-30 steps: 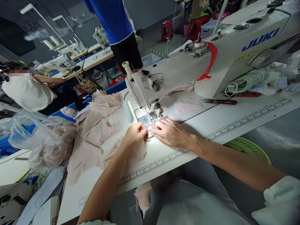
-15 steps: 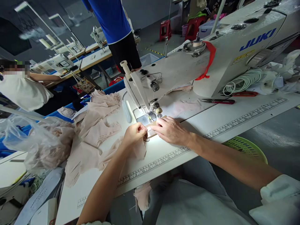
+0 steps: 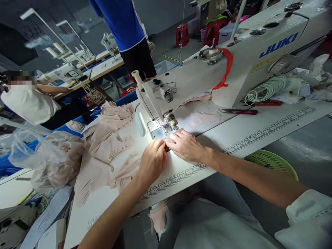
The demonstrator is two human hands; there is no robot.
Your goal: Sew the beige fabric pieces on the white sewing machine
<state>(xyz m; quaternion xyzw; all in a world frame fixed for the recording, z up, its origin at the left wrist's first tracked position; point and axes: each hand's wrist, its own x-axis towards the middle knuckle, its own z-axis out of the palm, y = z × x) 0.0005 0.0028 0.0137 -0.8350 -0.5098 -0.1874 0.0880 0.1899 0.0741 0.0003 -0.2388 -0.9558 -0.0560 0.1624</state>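
Both my hands are at the needle area of a white sewing machine (image 3: 192, 83), close together. Bent fingers of my left hand (image 3: 153, 159) pinch the near edge of a small beige fabric piece (image 3: 169, 139) just in front of the presser foot. My right hand (image 3: 187, 146) lies over the same piece with its fingers together, pressing it at the right of the needle. The part of the fabric under my fingers is hidden. Left of my hands, beige cut pieces (image 3: 111, 145) lie in overlapping stacks on the white table (image 3: 181, 176).
Red-handled snips (image 3: 240, 111) and coiled cord (image 3: 268, 90) lie at the right. A plastic bag (image 3: 55, 159) of fabric stands at the left. A green basket (image 3: 272, 162) is below the table edge. Beyond, a person in blue (image 3: 124, 24) stands and another in white (image 3: 29, 103) sits.
My left hand has turned over the fabric, its fingers now pointing more toward the needle, and the fabric's near part is covered. My right hand has barely shifted.
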